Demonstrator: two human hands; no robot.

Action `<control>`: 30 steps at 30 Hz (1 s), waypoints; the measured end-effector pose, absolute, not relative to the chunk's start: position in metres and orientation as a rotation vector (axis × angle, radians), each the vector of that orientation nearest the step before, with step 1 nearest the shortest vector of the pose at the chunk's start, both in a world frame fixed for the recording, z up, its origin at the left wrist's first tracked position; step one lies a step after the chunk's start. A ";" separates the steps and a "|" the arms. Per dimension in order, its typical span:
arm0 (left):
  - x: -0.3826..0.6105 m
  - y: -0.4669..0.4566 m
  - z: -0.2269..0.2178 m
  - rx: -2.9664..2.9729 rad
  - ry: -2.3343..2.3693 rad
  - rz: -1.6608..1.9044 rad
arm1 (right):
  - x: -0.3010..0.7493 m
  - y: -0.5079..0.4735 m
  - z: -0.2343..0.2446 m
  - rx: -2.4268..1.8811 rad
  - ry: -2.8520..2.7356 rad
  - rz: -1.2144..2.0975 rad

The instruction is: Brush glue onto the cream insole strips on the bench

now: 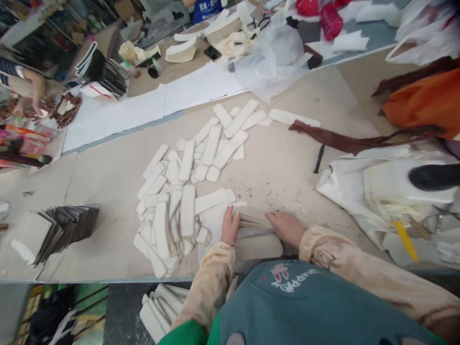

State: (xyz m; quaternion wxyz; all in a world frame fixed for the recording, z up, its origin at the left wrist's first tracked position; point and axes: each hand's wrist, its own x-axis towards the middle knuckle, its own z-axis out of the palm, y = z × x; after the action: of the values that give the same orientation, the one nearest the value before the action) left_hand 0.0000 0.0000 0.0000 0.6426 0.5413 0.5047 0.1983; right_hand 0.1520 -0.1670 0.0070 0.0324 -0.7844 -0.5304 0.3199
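Note:
Close to the table's front edge, a fanned stack of thin beige strips (255, 219) is held between my two hands. My left hand (230, 226) closes on its left end, thumb and fingers at the edge. At the stack's right end my right hand (287, 227) grips, fingers pointing left. Just below lies a pale rounded board (260, 246), partly hidden by my apron. To the left spreads a loose heap of cream rounded strips (187, 203), overlapping at many angles. More cream strips (237, 120) lie scattered farther back.
A leaning stack of dark-edged panels (64, 230) stands at left. A black tool (318, 159), brown cloth strip (334, 136) and white container (391, 179) are at right. A plastic bag (275, 52) sits behind. A co-worker's arm (34, 86) shows far left.

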 end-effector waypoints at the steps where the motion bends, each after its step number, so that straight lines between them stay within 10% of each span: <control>1: -0.004 0.003 0.004 1.216 1.228 0.490 | 0.152 -0.166 0.008 -2.418 -1.632 0.986; 25: 0.000 -0.081 0.105 0.235 0.408 0.008 | 0.127 -0.089 0.133 -2.353 -1.798 0.179; 30: 0.010 -0.062 0.118 0.338 0.476 0.657 | 0.114 -0.095 0.142 -2.351 -1.859 0.108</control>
State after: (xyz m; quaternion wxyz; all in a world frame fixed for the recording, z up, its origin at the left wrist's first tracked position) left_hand 0.0101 -0.0621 0.1178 0.9050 0.1638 0.2305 0.3179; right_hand 0.1142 -0.0946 0.1417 0.0714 -0.7818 -0.6183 0.0361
